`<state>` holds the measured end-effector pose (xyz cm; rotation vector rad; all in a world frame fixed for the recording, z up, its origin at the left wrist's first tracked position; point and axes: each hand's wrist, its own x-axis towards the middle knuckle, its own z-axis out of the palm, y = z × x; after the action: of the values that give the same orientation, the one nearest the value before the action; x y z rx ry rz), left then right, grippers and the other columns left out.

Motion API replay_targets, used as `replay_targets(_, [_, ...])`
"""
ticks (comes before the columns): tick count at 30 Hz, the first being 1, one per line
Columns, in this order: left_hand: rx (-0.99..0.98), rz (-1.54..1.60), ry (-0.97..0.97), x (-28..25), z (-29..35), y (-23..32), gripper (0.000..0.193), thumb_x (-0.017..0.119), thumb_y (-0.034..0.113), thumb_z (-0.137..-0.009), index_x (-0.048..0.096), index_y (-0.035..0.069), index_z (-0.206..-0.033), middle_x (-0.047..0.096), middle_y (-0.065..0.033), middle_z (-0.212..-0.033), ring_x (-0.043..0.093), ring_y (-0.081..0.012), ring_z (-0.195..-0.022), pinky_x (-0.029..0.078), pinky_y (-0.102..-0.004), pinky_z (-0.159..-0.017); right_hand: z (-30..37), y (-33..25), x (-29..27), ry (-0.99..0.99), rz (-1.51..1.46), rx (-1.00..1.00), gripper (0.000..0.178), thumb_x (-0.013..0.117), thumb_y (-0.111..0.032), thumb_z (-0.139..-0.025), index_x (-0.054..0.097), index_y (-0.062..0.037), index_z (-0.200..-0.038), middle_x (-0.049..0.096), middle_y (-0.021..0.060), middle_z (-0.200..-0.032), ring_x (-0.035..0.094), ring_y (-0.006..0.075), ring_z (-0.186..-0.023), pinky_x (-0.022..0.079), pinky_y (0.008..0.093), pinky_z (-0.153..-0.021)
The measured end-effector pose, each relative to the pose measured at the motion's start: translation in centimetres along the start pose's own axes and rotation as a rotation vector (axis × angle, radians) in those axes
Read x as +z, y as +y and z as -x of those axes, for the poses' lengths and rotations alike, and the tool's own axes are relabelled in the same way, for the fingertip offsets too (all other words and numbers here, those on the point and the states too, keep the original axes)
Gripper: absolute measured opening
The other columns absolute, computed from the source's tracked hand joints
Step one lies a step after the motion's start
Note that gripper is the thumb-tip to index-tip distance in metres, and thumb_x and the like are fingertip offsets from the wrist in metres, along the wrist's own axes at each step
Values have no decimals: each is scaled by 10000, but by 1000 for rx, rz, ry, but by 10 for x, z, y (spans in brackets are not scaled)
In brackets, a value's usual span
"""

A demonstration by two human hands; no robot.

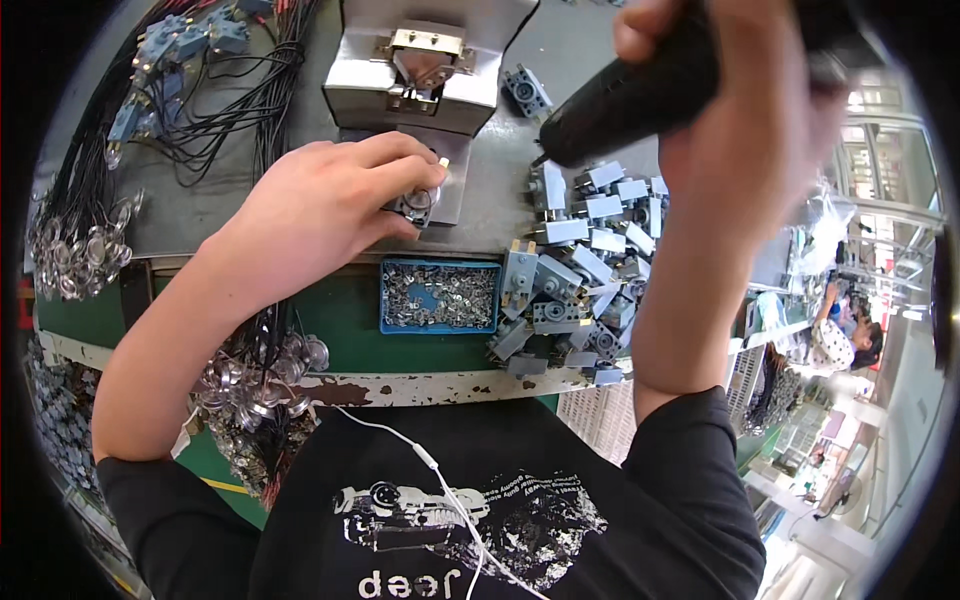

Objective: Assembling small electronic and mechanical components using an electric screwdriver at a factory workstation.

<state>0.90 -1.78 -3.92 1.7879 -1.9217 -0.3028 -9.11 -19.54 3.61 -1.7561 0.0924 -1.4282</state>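
My left hand (pixel 335 200) is closed, its thumb and fingers gripping a small switch-like part (pixel 415 205) with a round centre and a brass tab. The hand partly hides this part, at the foot of a shiny metal fixture (pixel 430 75). High on the right, my right hand (pixel 745 150) is wrapped round a black power screwdriver (pixel 630 100), blurred at its rear. The driver's tip points down and left, above a heap of grey-blue switch blocks (pixel 565 275) and apart from the held part. A single grey block (pixel 527 90) lies beside the fixture.
A blue tray (pixel 440 329) of small metal pieces sits near the bench's front edge. Black cables (pixel 265 130) with grey blocks lie at left, and cables with round metal ends (pixel 85 255) hang off there. Another person (pixel 840 340) is visible far right.
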Motion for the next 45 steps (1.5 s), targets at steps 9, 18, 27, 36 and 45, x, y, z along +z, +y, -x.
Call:
replay_targets(9, [-204,11,856,-58,-2,-57,320,764,141,-867,657,52,-1156,713,-60,-1075,659,-260,-906,527,-355,-875,67,7,-103,-559,943,-82,394,780,-193,-896,659,-45,-1240,707,138,-1061,635,345,-1020,452,442,-972])
replay_targets(18, [-282,-124,348,-89,35,-32,187,737,119,-883,680,34,-1039,692,-68,-989,649,-271,-895,520,-361,-874,80,0,-95,-624,453,481,523,729,-54,-936,561,-78,-1430,693,154,-1135,701,231,-1035,552,343,-819])
replay_targets(27, [-104,-144,-524,-67,47,12,143,776,186,-794,738,68,-866,672,-75,-935,664,-281,-930,548,-397,-847,80,21,-24,-895,562,5,447,779,-90,-872,619,-68,-1289,639,138,-1247,692,303,-1024,565,374,-825])
replay_targets(36, [-48,283,-341,-87,38,1,106,783,155,-825,726,73,-862,648,-36,-883,654,-238,-854,510,-372,-748,106,8,-41,-1018,664,15,516,738,-112,-899,597,-72,-1394,605,180,-1409,674,383,-1103,567,423,-906])
replay_targets(45, [-34,9,-462,-89,37,9,83,805,161,-792,773,120,-857,640,-18,-832,654,-237,-833,522,-361,-741,131,-17,-42,-896,732,59,629,755,-93,-888,553,-120,-1483,569,179,-1481,718,351,-1011,594,411,-813])
